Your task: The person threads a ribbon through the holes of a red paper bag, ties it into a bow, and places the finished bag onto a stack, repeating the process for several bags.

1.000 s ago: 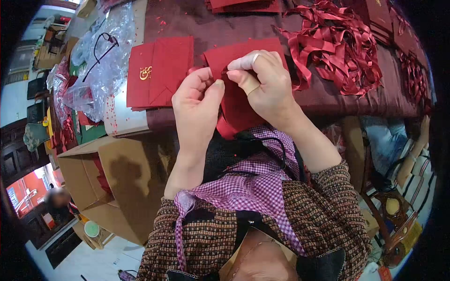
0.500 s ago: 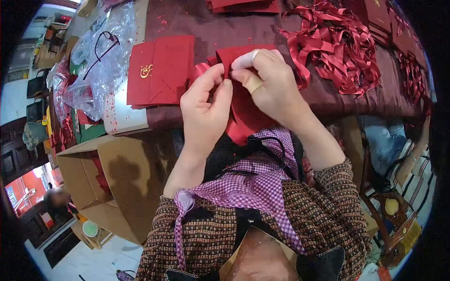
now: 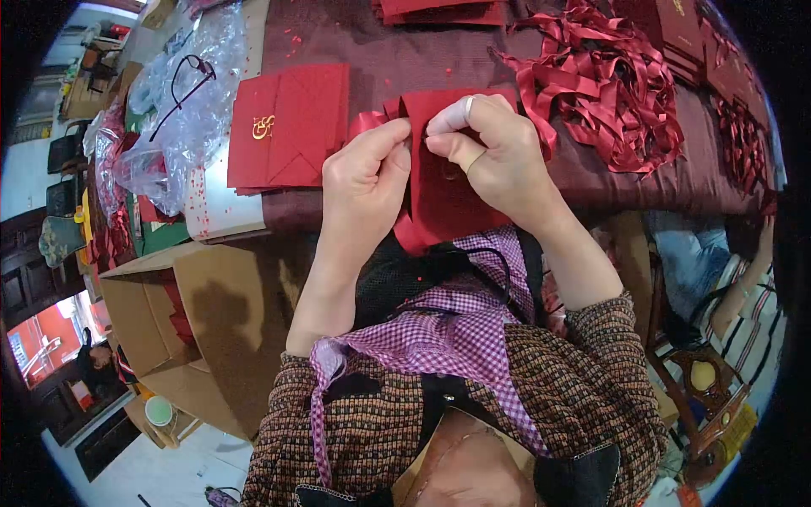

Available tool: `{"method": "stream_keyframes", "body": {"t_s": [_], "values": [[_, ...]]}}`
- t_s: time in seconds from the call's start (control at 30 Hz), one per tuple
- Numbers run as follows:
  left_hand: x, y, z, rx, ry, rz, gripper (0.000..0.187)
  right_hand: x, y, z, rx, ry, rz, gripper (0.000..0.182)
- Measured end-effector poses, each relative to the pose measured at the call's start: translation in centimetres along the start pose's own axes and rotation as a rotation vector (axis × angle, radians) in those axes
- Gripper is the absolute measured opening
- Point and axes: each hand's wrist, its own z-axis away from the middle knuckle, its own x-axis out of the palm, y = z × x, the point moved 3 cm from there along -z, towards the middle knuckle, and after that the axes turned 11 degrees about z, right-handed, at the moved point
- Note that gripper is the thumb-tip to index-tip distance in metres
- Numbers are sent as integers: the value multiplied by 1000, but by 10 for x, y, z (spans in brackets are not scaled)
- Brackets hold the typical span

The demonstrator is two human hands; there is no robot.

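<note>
A small red paper bag (image 3: 465, 207) lies at the table's near edge between my hands, with gold print partly covered by my right hand. My left hand (image 3: 367, 182) is closed in a pinch at the bag's left edge, on a red ribbon (image 3: 412, 235) whose shiny strip hangs down that side. My right hand (image 3: 498, 152) pinches at the bag's upper part, a pale wrap on its index finger and a band on the thumb; its fingertips hide exactly what they grip. Left of my hands lies a stack of red paper bags (image 3: 296, 127) with gold lettering.
Loose red ribbons (image 3: 608, 93) are heaped at the right on the dark red tablecloth (image 3: 338, 34). Glasses (image 3: 182, 97) rest on clear plastic at the left. A cardboard box (image 3: 224, 329) stands below the table edge. Another person's arm (image 3: 743, 283) is at the far right.
My hands have moved slightly apart, and the bag's front now shows more. The ribbon strip hanging below has shifted left.
</note>
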Motion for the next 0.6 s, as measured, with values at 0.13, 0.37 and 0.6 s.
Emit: {"method": "stream_keyframes", "body": {"t_s": [0.13,0.37,0.6], "values": [[-4,5,-6,-29,-23,-27,15,-9,-3,-12,-43,-77,-257,15],[0,25,-11,-23,-89,-51,15,-19,-12,-39,-392,-178,-16,18],[-32,14,-10,-269,132,246,10,-34,-7,-40,-308,-322,-156,18]]}}
